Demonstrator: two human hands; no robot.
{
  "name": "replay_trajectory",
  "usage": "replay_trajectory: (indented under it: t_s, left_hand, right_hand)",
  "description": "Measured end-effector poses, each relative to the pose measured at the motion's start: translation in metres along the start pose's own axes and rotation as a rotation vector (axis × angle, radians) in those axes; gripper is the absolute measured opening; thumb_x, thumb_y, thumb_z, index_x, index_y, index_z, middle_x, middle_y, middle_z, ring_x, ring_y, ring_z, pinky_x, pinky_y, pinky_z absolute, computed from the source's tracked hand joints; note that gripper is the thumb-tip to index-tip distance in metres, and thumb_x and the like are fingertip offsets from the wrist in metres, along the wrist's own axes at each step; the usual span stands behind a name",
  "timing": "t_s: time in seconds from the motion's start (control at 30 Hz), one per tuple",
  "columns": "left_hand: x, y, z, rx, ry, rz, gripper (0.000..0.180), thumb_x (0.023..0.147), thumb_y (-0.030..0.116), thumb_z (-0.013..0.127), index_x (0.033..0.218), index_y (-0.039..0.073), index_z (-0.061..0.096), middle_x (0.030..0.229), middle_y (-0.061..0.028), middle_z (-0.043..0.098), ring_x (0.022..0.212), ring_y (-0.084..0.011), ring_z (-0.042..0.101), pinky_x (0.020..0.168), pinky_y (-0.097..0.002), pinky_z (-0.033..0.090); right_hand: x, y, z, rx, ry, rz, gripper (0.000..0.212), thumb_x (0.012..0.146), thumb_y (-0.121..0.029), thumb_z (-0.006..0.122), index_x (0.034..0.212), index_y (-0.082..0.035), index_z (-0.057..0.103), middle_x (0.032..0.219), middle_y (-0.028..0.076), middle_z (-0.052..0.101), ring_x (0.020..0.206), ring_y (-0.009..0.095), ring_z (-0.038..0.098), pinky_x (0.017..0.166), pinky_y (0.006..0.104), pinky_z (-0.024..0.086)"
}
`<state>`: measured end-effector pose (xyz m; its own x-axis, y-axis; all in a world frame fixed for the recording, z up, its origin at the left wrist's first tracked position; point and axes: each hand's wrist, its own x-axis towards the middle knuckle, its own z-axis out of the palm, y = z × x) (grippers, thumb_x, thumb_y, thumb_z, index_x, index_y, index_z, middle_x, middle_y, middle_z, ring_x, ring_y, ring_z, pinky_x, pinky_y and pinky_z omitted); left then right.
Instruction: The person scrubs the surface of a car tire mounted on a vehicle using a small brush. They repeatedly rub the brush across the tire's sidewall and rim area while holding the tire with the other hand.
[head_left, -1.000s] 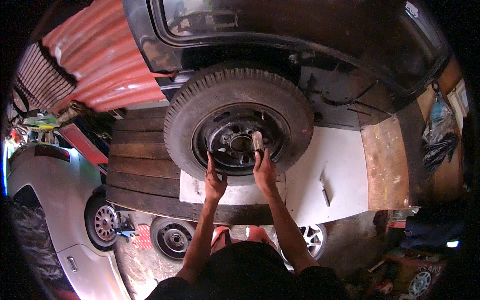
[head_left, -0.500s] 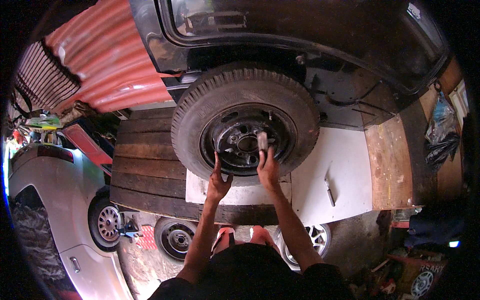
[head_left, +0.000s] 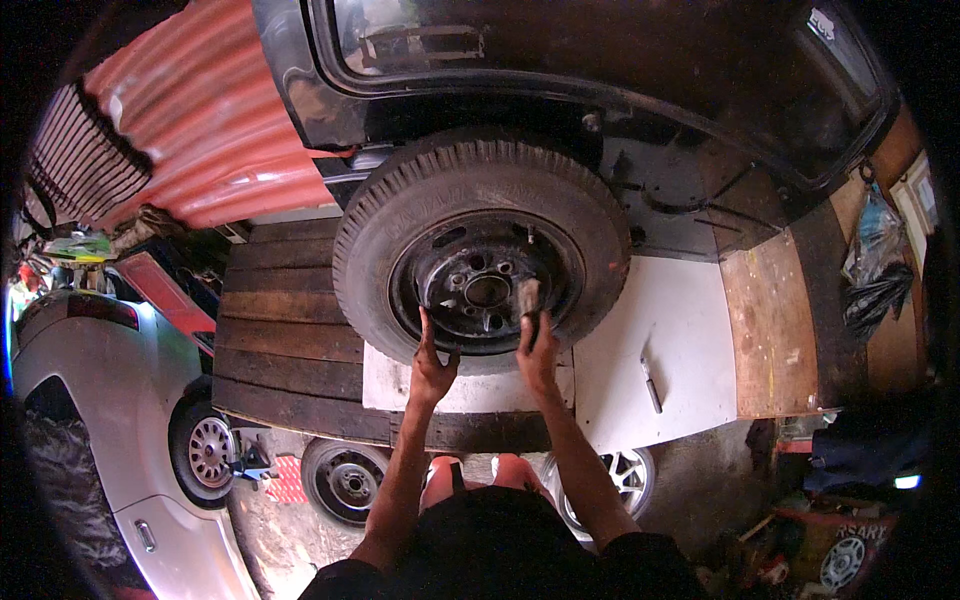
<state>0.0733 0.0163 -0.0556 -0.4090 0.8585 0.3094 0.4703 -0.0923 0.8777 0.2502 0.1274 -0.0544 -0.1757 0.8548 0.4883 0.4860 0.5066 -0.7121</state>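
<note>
A wheel stands in front of me, a black tyre (head_left: 480, 175) mounted on a black steel rim (head_left: 440, 250). My right hand (head_left: 538, 355) is closed around the dark handle of a brush (head_left: 529, 297). The brush's pale bristle end lies over the rim face, right of the centre hole; whether it touches the metal I cannot tell. My left hand (head_left: 434, 375) is at the lower left of the wheel, thumb and index finger apart. Its index finger reaches up to the rim edge.
Beneath the wheel are a white board (head_left: 680, 330) and wooden planks (head_left: 285, 335). A slim tool (head_left: 651, 384) lies on the board. Behind stands a dark vehicle body (head_left: 640, 50). Spare wheels (head_left: 345, 480) rest on the floor below the planks. A silver car (head_left: 110, 370) is at the left.
My right hand and the brush have shifted slightly down and right against the rim. The left hand stays at the rim edge. The whole view has shifted a little.
</note>
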Motion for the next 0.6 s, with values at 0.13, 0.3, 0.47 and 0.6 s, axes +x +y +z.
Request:
replay_trajectory:
  t_s: [0.13, 0.3, 0.47, 0.6]
  left_hand:
    - [-0.003, 0.002, 0.005, 0.123, 0.101, 0.116, 0.1, 0.073, -0.006, 0.071, 0.155, -0.001, 0.014, 0.158, -0.0286, 0.022, 0.143, -0.0443, 0.031, 0.116, -0.0463, 0.031]
    - [0.007, 0.016, 0.0, 0.253, 0.102, 0.163, 0.099, 0.074, -0.001, 0.071, 0.155, -0.002, 0.013, 0.158, -0.0293, 0.023, 0.144, -0.0454, 0.028, 0.116, -0.0513, 0.027]
    - [0.012, 0.023, -0.008, 0.243, 0.088, 0.146, 0.098, 0.08, 0.005, 0.07, 0.156, 0.001, 0.009, 0.161, -0.0258, 0.016, 0.148, -0.0428, 0.022, 0.117, -0.0527, 0.022]
    - [0.015, 0.026, -0.01, 0.231, 0.028, 0.123, 0.1, 0.081, 0.007, 0.071, 0.158, 0.004, 0.006, 0.164, -0.0218, 0.012, 0.149, -0.0408, 0.02, 0.115, -0.0571, 0.023]
  right_hand:
    - [0.029, -0.018, -0.003, -0.108, -0.195, 0.107, 0.045, 0.103, -0.027, 0.052, 0.131, 0.008, 0.048, 0.082, 0.029, 0.065, 0.074, 0.048, 0.066, 0.062, 0.0484, 0.051]
    - [-0.004, 0.028, 0.0, -0.056, -0.178, -0.001, 0.048, 0.101, -0.028, 0.056, 0.131, 0.009, 0.048, 0.073, 0.031, 0.062, 0.07, 0.046, 0.066, 0.056, 0.046, 0.05]
    - [0.048, -0.016, -0.007, -0.113, -0.269, -0.031, 0.04, 0.099, -0.029, 0.058, 0.124, 0.001, 0.057, 0.08, 0.026, 0.068, 0.066, 0.044, 0.067, 0.059, 0.0491, 0.053]
    - [-0.002, 0.045, -0.007, -0.163, -0.124, -0.141, 0.042, 0.1, -0.03, 0.057, 0.126, 0.002, 0.056, 0.074, 0.026, 0.066, 0.062, 0.043, 0.066, 0.056, 0.0509, 0.051]
